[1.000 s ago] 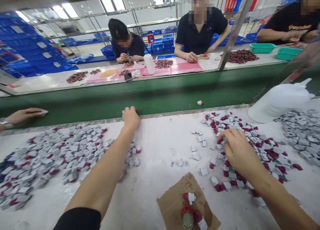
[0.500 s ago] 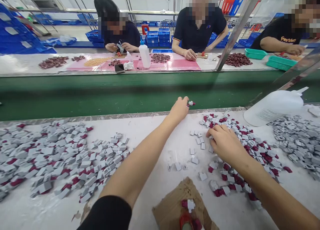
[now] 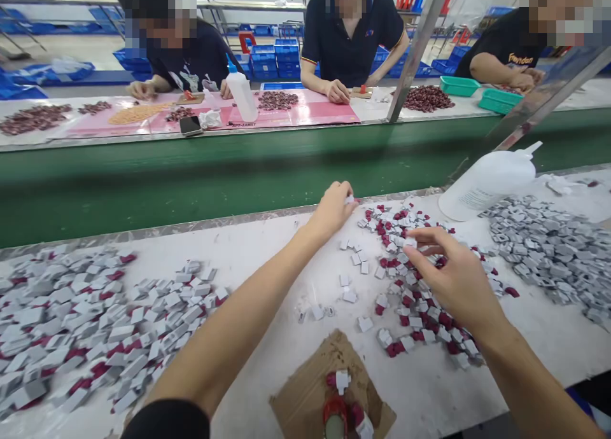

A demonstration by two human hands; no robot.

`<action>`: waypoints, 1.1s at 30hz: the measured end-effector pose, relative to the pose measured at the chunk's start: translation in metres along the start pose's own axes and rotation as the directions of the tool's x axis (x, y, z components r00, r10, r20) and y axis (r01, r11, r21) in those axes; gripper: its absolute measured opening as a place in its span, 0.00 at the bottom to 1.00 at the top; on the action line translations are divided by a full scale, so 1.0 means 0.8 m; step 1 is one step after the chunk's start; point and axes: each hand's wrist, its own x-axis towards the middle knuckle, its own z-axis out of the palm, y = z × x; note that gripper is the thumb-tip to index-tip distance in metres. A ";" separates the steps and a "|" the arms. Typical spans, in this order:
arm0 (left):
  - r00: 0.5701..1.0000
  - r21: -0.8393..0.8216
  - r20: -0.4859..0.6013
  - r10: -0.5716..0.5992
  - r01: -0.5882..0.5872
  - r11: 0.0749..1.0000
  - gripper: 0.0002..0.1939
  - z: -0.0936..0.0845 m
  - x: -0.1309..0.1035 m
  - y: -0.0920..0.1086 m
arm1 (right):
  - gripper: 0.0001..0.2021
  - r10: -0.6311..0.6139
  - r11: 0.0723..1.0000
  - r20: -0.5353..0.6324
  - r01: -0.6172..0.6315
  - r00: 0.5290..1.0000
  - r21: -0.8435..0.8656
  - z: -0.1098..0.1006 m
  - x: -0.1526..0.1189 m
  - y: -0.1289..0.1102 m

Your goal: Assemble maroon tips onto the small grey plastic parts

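Note:
My left hand (image 3: 333, 206) reaches to the far edge of the white table, its fingers closed round a small grey-and-maroon plastic part (image 3: 351, 199). Over the loose pile of grey-and-maroon parts (image 3: 420, 299), my right hand (image 3: 446, 270) pinches a small light-grey plastic piece (image 3: 409, 241) between thumb and fingertips. Several loose grey pieces (image 3: 356, 259) lie between the two hands. Close to me, a brown cardboard square (image 3: 300, 382) bears a grey-and-maroon part (image 3: 340, 380) and a red holder (image 3: 334, 410).
A large heap of grey-and-maroon parts (image 3: 109, 318) spreads at left, grey pieces (image 3: 548, 254) at right. A white squeeze bottle (image 3: 491, 181) leans behind the right pile. Past the green belt (image 3: 191, 178), several people sit at another table. A metal post (image 3: 415, 51) rises there.
My right hand has lifted a little off the pile and now shows a grey piece in its pinch. My left hand stays near the table's far edge; the view has swung right.

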 end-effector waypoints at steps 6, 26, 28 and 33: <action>0.923 -0.155 0.221 0.314 -0.285 0.946 0.05 0.026 -0.084 0.057 | 0.21 0.384 0.797 -0.023 -0.319 0.923 0.513 -0.022 -0.033 0.008; 0.975 -0.584 0.106 0.196 -0.098 0.806 0.02 0.019 -0.165 0.116 | 0.17 0.434 0.420 0.113 -0.312 0.894 0.852 0.000 -0.091 -0.015; 0.968 -0.564 0.026 0.250 -0.192 0.803 0.05 0.020 -0.177 0.107 | 0.15 0.392 0.434 0.168 -0.343 0.905 0.833 -0.003 -0.100 -0.015; 0.904 -0.521 -0.045 0.426 -0.385 0.762 0.07 0.023 -0.203 0.085 | 0.14 0.239 0.356 0.440 -0.499 0.866 0.790 -0.003 -0.115 -0.007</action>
